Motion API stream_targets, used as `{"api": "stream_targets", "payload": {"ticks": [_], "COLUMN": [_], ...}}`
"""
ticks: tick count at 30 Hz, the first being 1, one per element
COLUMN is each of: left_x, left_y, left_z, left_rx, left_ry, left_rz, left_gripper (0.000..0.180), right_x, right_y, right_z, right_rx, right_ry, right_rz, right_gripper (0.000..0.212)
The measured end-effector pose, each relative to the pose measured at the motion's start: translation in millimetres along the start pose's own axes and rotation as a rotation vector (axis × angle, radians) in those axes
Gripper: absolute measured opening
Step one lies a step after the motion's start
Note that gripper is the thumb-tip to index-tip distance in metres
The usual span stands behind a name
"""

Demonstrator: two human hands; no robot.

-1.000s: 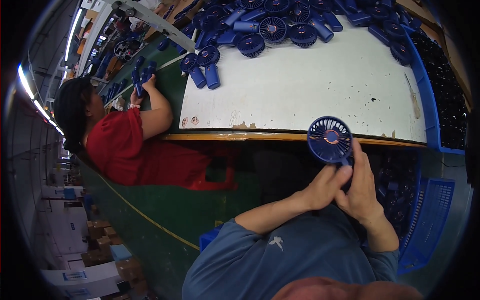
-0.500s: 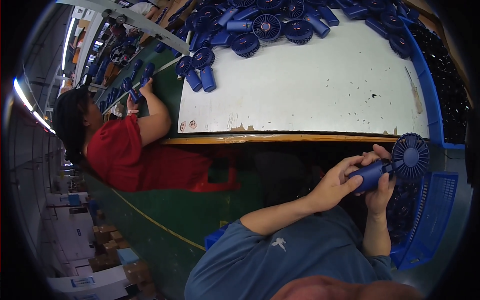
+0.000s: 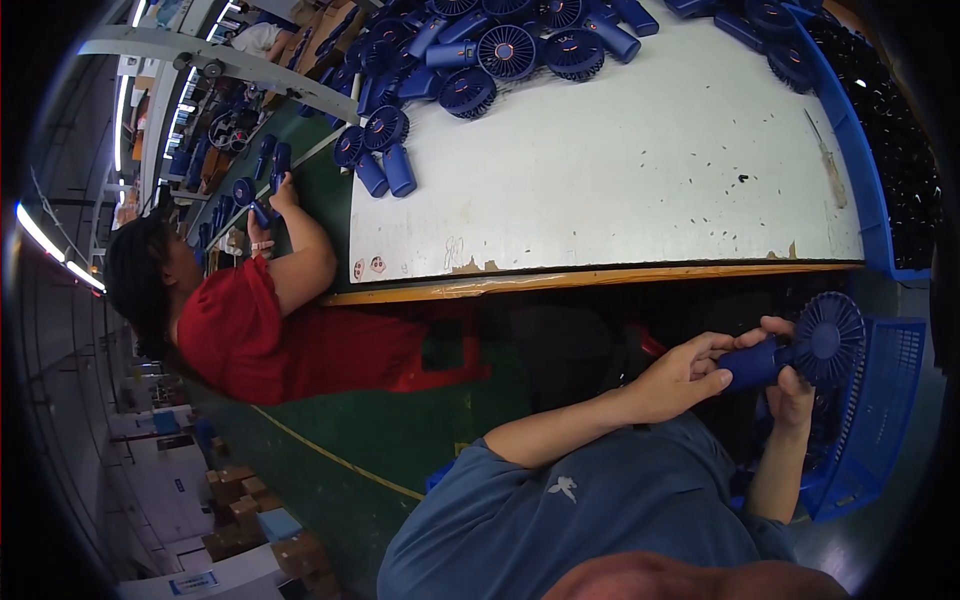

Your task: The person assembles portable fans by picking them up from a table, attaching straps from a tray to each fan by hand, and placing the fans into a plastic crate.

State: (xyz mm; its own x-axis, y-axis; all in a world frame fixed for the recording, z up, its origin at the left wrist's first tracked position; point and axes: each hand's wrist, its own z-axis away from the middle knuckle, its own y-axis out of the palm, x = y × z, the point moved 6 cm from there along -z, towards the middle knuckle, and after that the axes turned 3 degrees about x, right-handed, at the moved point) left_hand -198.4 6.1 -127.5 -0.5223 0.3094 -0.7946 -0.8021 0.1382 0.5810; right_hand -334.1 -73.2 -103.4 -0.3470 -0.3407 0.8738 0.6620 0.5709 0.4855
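Observation:
A dark blue handheld fan is held in front of me beyond the table's front edge, its round slotted head to the right. My left hand closes round the lower end of the handle, thumb along the near side. From below, my right hand grips the same fan close to the neck, just under the head. Part of its fingers is hidden behind the handle.
On the white-topped table lies a pile of blue fans. A blue bin of small black parts flanks it at right; a blue basket stands below. To the left, a co-worker in red handles fans.
The view has shifted a little. Both hands and the fan sit slightly farther right and lower in the picture. The fan stays in both hands.

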Motion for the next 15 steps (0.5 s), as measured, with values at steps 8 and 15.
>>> {"api": "stream_targets", "payload": {"ticks": [8,15], "left_x": [4,-7], "left_y": [-7,-24], "left_z": [7,2], "left_rx": [0.014,-0.075], "left_ry": [-0.094,-0.089], "left_rz": [-0.063,-0.166], "left_gripper": [0.046,0.045], "right_x": [2,-16], "right_y": [-60,-159], "right_z": [33,108], "right_rx": [-0.36,-0.817], "right_ry": [-0.07,0.028], "right_rz": [0.081,0.188], "right_gripper": [0.059,0.041]}}
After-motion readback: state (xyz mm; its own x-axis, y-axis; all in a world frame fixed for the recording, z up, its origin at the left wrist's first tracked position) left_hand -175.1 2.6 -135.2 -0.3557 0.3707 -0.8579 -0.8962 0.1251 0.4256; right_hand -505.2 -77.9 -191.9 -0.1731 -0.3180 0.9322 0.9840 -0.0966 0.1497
